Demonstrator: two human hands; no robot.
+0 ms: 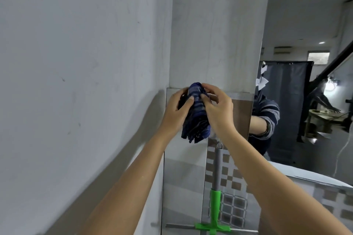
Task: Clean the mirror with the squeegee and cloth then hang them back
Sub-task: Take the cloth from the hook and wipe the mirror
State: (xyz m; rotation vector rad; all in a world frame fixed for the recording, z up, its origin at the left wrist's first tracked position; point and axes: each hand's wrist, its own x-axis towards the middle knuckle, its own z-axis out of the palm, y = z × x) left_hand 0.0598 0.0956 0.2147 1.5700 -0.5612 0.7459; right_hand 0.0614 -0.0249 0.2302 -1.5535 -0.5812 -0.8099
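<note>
A bunched dark-blue striped cloth (196,114) is held up against the tiled wall, just below the plaster edge. My left hand (176,112) grips its left side and my right hand (217,108) pinches its top and right side. Whatever the cloth hangs from is hidden behind it. Below, the squeegee (215,202) hangs upright on the wall, grey shaft up, green handle and blade at the bottom. The mirror (305,101) fills the right side and reflects a striped sleeve and the room.
A white plaster wall (76,82) runs along the left, with a pillar (215,25) above the tiles. A white basin rim (313,175) shows at the lower right beneath the mirror. Checkered tiles (235,179) lie behind the squeegee.
</note>
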